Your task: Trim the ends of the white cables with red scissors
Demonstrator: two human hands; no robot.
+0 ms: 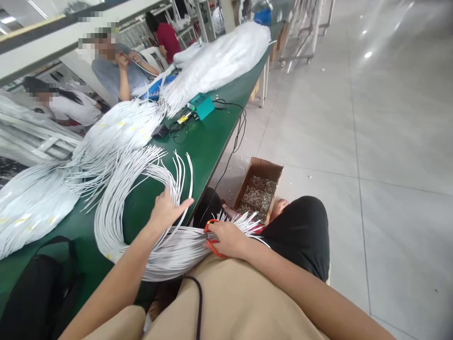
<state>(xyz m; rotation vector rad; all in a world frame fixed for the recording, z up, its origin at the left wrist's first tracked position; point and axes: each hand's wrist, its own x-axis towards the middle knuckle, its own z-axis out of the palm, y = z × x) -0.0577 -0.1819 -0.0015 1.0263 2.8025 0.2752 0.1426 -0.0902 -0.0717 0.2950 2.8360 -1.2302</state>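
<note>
White wires [173, 255] are curving in a wide loop on the green table [205, 141], their gathered ends reaching past its edge over the person's lap. The left hand [166, 210] is spreading its thumb away from its fingers beside the loose strands; whether the fingertips are touching them, I cannot tell. The right hand [228, 238] is curling around an orange-handled tool [215, 249] at the bundle, near those ends. Other wire bundles [120, 125] are lying farther along, a teal box [202, 106] is sitting near them, and a cardboard box [265, 170] is holding small scraps [256, 196] on the floor [389, 165].
</note>
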